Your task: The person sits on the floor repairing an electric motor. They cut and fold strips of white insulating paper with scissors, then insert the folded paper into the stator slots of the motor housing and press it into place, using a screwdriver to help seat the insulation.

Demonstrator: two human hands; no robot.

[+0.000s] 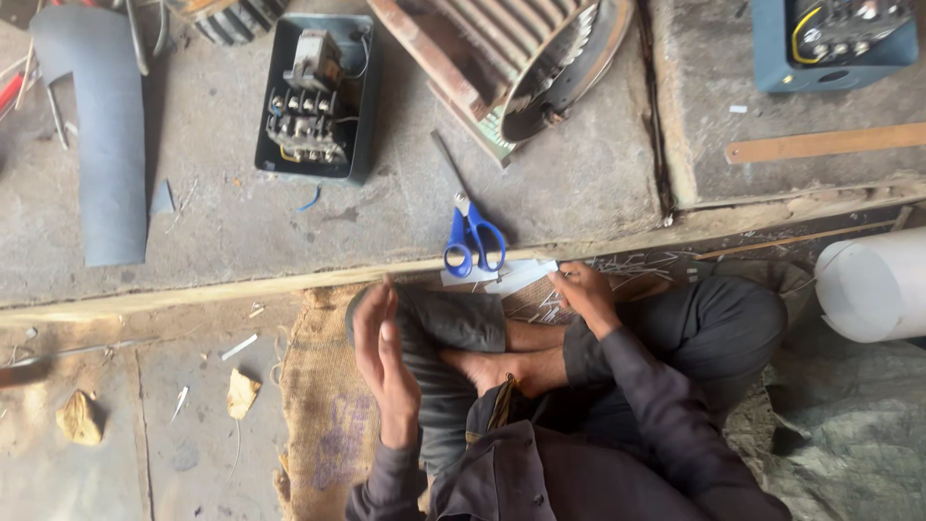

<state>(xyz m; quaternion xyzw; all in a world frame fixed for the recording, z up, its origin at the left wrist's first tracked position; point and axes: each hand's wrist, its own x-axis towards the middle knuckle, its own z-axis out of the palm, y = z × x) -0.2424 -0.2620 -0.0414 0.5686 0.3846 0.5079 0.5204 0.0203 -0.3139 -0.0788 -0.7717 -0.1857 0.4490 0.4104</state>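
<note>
— What is in hand here?

— By my reading, picking up cut stock. The right hand [582, 291] reaches to about one o'clock from the person's lap, fingertips down on the white paper pieces [511, 275] that lie on the floor's edge, just beside the blue-handled scissors [473, 241].

— Is its grip clenched on a piece?

— I cannot tell; the fingers curl over the paper, but whether they pinch it is hidden.

— And the left hand [383, 352]?

— Raised at about eleven o'clock over the left knee, palm turned inward, fingers straight and together; its grip is released, holding nothing.

— What does the next move call for?

— Probably a fine pinch to lift one thin piece off the others without dragging the scissors, which lie touching the stack at its far side.

— The arm's pose?

— Right forearm stretched forward across the crossed legs, wrist bent down.
</note>
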